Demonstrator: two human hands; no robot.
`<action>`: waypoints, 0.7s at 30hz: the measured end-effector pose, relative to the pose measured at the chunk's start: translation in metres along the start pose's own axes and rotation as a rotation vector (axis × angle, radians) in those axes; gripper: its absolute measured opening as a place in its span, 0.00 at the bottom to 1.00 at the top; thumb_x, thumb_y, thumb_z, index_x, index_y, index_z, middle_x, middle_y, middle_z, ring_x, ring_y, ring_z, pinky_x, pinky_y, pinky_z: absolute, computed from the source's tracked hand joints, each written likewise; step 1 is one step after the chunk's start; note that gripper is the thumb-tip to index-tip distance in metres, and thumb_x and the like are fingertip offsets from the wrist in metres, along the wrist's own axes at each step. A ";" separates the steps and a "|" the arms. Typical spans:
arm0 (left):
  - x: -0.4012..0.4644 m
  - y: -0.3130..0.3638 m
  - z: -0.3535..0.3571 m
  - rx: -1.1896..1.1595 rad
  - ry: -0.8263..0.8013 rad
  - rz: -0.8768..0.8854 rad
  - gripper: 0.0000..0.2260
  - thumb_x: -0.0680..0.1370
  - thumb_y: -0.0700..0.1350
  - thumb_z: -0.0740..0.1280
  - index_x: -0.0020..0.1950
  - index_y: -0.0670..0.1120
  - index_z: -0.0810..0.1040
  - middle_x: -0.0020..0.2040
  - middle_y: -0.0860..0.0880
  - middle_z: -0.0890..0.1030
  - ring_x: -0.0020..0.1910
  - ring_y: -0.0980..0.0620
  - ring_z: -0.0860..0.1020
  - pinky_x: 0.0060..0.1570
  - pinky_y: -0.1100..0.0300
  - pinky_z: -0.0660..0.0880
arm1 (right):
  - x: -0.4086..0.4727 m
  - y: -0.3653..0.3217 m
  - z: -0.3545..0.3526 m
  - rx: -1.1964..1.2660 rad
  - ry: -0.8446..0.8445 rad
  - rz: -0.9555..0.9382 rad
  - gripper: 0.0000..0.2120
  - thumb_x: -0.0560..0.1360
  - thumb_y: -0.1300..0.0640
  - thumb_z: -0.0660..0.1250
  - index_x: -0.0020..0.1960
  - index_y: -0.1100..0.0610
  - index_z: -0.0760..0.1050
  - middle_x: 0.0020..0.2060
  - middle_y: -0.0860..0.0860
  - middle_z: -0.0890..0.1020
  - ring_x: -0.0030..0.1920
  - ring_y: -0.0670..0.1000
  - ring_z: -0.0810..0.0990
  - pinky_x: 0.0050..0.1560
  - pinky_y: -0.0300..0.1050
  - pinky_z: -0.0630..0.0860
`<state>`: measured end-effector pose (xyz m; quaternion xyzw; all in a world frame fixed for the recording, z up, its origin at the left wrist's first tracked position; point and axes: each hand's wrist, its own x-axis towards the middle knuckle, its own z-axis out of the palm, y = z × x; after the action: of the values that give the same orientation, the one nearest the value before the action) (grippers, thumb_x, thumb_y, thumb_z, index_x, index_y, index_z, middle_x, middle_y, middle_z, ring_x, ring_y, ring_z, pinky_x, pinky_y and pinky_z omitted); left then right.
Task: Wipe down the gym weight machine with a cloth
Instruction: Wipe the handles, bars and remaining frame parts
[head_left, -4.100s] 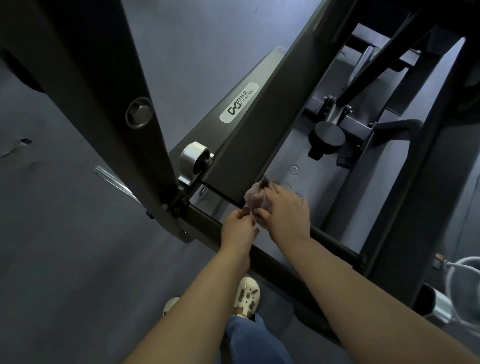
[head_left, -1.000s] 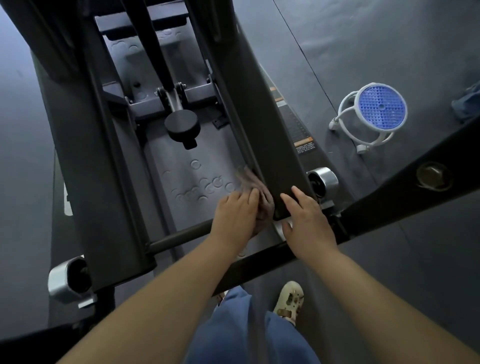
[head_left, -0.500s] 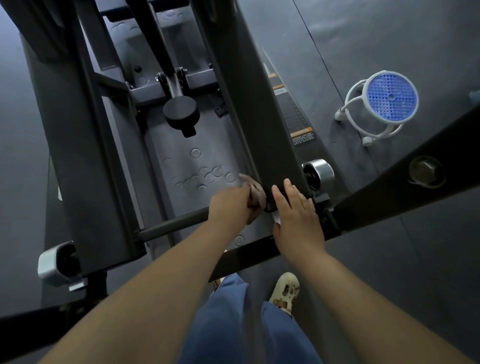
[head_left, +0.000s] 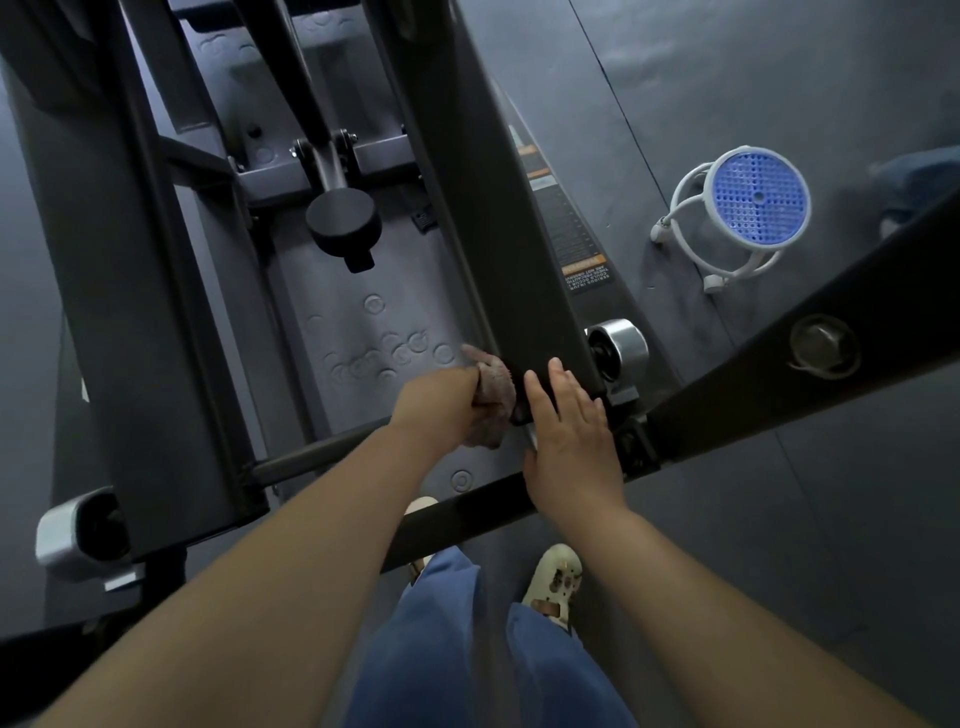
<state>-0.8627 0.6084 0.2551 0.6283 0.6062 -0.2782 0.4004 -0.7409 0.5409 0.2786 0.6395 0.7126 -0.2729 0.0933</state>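
The dark weight machine fills the view, with a slanted right beam running down to a silver roller. My left hand grips a pinkish cloth and holds it against the inner lower edge of that beam. My right hand lies flat with straight fingers on the beam's lower end, just right of the cloth. A thin cross bar runs under my left wrist.
A black knob sits on the central post above a grey floor plate. A left beam ends in another silver roller. A white stool with a blue seat stands on the floor at right. A diagonal bar crosses at right.
Since four seconds ago my view swung from the machine's left beam to its right one. In the last second the cloth and both hands shifted slightly along the beam's lower end.
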 end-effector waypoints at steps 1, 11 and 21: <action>0.001 0.000 0.000 0.011 0.014 0.002 0.31 0.72 0.49 0.65 0.71 0.38 0.60 0.54 0.42 0.80 0.54 0.43 0.79 0.53 0.54 0.74 | 0.000 -0.001 0.000 -0.003 -0.004 0.004 0.37 0.77 0.61 0.61 0.78 0.52 0.42 0.77 0.52 0.41 0.77 0.52 0.41 0.74 0.51 0.40; 0.011 -0.017 0.021 -0.011 0.257 0.111 0.12 0.70 0.52 0.67 0.50 0.50 0.74 0.43 0.50 0.78 0.45 0.48 0.79 0.41 0.58 0.72 | -0.001 -0.010 0.001 0.023 -0.006 0.060 0.37 0.78 0.61 0.60 0.78 0.52 0.41 0.77 0.53 0.39 0.77 0.52 0.38 0.74 0.50 0.38; -0.015 -0.016 0.075 -0.284 0.991 0.332 0.20 0.67 0.34 0.73 0.59 0.39 0.78 0.58 0.41 0.79 0.58 0.40 0.77 0.58 0.46 0.72 | -0.006 -0.012 -0.010 0.181 0.030 0.105 0.32 0.80 0.60 0.59 0.78 0.53 0.46 0.77 0.51 0.45 0.77 0.51 0.44 0.76 0.48 0.46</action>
<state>-0.8702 0.5370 0.2255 0.7114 0.6465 0.2032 0.1859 -0.7491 0.5406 0.2928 0.6858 0.6519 -0.3213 0.0388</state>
